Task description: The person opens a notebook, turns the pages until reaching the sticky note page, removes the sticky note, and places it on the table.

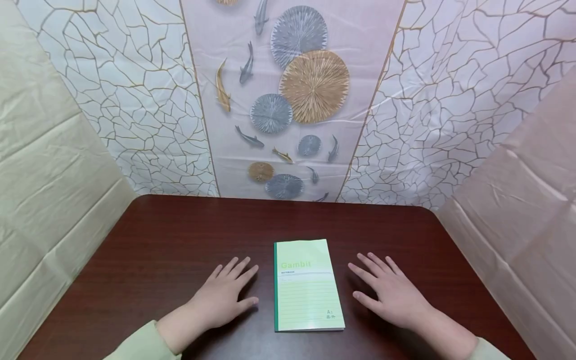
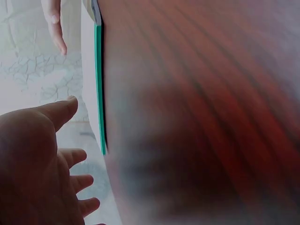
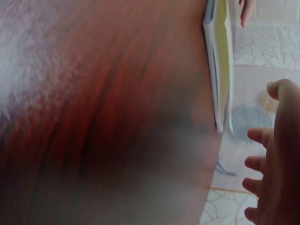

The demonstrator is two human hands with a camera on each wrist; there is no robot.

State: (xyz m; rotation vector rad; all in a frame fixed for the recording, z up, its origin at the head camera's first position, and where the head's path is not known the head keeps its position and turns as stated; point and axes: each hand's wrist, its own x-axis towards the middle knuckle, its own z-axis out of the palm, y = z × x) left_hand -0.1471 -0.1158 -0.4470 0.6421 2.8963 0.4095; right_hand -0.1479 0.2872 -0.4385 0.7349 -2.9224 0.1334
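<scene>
A light green notebook (image 1: pixel 308 295) with a dark green spine lies closed on the dark wooden table (image 1: pixel 198 225), its cover printed "Gambit". To its left is my left hand (image 1: pixel 220 296), palm down with fingers spread and nothing held. On the other side my right hand (image 1: pixel 393 292) is likewise spread, palm down, apart from the notebook. The left wrist view shows the notebook's green spine (image 2: pixel 99 89) beyond the thumb. In the right wrist view, the page edges (image 3: pixel 216 70) face my right hand, with the cover slightly lifted from the pages.
A patterned cloth (image 1: pixel 288 100) with fish and round leaf shapes hangs behind the table's far edge. Plain pale cloth walls stand along the left (image 1: pixel 49 200) and right (image 1: pixel 522 200) sides of the table.
</scene>
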